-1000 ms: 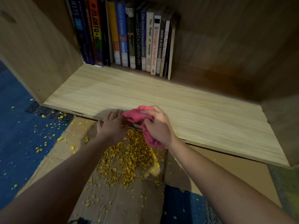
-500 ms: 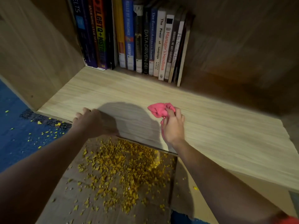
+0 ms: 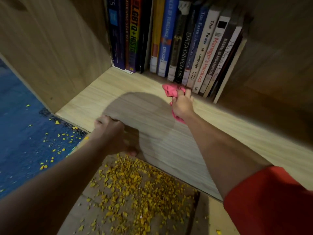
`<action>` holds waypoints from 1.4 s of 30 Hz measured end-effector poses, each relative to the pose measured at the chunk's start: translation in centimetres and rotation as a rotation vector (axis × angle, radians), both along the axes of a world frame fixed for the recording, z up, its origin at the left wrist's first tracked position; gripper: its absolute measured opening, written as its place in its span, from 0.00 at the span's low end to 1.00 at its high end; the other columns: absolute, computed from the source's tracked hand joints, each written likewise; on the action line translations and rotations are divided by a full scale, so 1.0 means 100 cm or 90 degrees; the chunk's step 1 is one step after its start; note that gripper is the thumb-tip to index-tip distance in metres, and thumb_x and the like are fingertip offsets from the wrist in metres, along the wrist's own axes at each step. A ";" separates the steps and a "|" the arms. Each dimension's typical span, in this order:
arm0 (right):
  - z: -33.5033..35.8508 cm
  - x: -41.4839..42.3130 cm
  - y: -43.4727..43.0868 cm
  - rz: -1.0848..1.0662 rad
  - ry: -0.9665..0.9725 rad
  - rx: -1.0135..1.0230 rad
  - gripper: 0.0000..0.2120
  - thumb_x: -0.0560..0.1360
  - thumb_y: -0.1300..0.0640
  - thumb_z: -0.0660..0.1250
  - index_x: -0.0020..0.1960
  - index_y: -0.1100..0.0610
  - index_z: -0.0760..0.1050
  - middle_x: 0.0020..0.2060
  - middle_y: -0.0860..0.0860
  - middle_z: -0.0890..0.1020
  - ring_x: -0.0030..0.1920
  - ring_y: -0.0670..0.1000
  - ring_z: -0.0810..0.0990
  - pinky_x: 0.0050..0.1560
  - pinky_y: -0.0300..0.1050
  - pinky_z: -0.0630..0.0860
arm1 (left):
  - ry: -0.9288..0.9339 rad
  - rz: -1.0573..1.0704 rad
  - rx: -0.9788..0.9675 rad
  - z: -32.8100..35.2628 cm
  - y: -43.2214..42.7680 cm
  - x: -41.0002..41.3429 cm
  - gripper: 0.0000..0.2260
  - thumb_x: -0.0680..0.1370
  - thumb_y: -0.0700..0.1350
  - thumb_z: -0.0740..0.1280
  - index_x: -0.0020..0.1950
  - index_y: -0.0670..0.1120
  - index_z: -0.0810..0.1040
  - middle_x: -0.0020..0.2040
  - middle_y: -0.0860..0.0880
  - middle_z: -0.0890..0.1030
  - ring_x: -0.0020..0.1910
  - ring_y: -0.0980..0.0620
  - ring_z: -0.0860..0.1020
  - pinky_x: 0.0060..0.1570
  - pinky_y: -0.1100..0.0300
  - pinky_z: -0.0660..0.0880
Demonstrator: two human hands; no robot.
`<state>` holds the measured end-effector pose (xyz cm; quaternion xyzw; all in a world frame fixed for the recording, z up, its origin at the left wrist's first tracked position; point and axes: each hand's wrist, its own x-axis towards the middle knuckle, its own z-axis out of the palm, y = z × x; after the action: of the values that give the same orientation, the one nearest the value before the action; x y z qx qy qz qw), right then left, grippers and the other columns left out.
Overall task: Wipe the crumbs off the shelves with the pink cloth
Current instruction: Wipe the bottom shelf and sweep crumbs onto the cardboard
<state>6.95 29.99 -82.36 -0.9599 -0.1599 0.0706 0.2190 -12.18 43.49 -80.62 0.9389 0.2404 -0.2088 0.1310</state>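
right grip: right hand [image 3: 182,106] fingers curl tight round the bunched pink cloth [image 3: 171,90]
cloth place: far on the shelf [image 3: 211,133], just beside the books [image 3: 184,48]
left grip: left hand [image 3: 113,134] at the shelf's near edge, fingers curled, cannot tell if it holds the cardboard [image 3: 94,209]
crumbs [image 3: 135,189]: piled on the cardboard
do it well: press the cloth flat, drag it near in one stroke, tip onto the pile

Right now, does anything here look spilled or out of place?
Yes. Yellow crumbs lie heaped on the cardboard below the front edge of the shelf, and more are scattered over the blue carpet at the left. I see none on the shelf itself.
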 end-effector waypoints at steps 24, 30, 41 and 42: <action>0.021 -0.199 0.002 0.286 0.102 0.003 0.20 0.75 0.62 0.59 0.66 0.56 0.71 0.72 0.56 0.64 0.72 0.54 0.62 0.68 0.34 0.54 | -0.088 -0.080 -0.136 0.021 0.045 -0.029 0.18 0.76 0.42 0.65 0.65 0.41 0.73 0.64 0.41 0.75 0.62 0.43 0.74 0.59 0.57 0.70; 0.061 -0.206 0.030 0.109 0.296 0.279 0.16 0.70 0.73 0.61 0.54 0.64 0.80 0.45 0.54 0.80 0.36 0.44 0.78 0.39 0.33 0.76 | -0.245 0.015 -0.173 0.022 0.055 -0.067 0.18 0.76 0.37 0.61 0.67 0.42 0.73 0.65 0.41 0.76 0.63 0.42 0.74 0.61 0.54 0.71; 0.063 -0.163 0.060 -0.105 0.354 0.505 0.18 0.79 0.61 0.59 0.68 0.60 0.66 0.69 0.58 0.68 0.68 0.56 0.69 0.66 0.45 0.67 | -0.422 0.205 -0.146 0.040 0.073 -0.040 0.22 0.80 0.48 0.56 0.73 0.43 0.60 0.69 0.37 0.66 0.67 0.37 0.65 0.67 0.44 0.65; 0.047 -0.162 0.052 -0.096 0.296 0.361 0.14 0.78 0.56 0.58 0.62 0.59 0.71 0.65 0.60 0.71 0.65 0.57 0.71 0.62 0.47 0.71 | -0.336 0.156 -0.116 0.033 0.072 -0.035 0.22 0.80 0.53 0.56 0.72 0.46 0.62 0.69 0.37 0.66 0.67 0.36 0.65 0.67 0.41 0.64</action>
<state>-9.20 35.21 -77.70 -0.8287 -0.0476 0.2231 0.5111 -15.63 50.72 -77.32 0.9091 0.2897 0.0393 0.2967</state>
